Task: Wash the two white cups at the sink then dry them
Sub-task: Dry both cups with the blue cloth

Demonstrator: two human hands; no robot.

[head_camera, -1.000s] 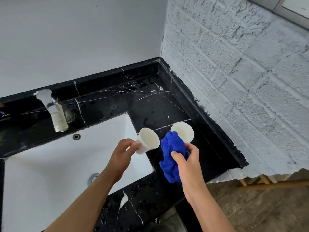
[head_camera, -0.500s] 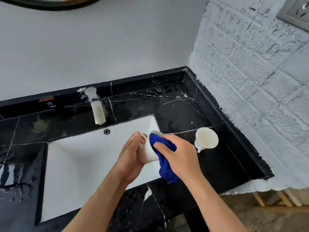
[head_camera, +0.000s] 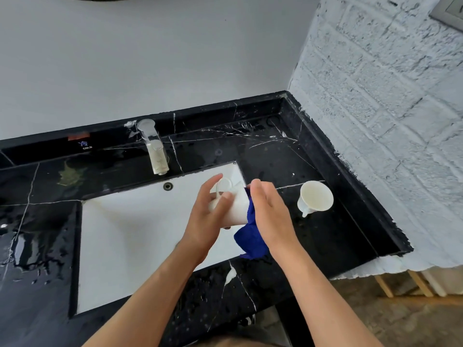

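My left hand (head_camera: 208, 216) grips a white cup (head_camera: 236, 206) lying on its side over the right end of the white sink (head_camera: 130, 236), its mouth turned toward my right hand. My right hand (head_camera: 271, 216) holds a blue cloth (head_camera: 250, 239) pushed into the cup's mouth; the cloth's tail hangs below my palm. The fingers inside the cup are hidden. A second white cup (head_camera: 315, 199) stands tilted on the black marble counter (head_camera: 325, 234) to the right, handle toward me, untouched.
A chrome tap (head_camera: 155, 149) stands behind the sink, no water running. The counter is wet, with puddles on the left. A white brick wall (head_camera: 388, 121) bounds the counter on the right; the floor lies beyond its front edge.
A second ago the cloth was apart from the held cup. My right hand has since brought it into the cup's mouth and pushed deeper. The view has shifted up and right.
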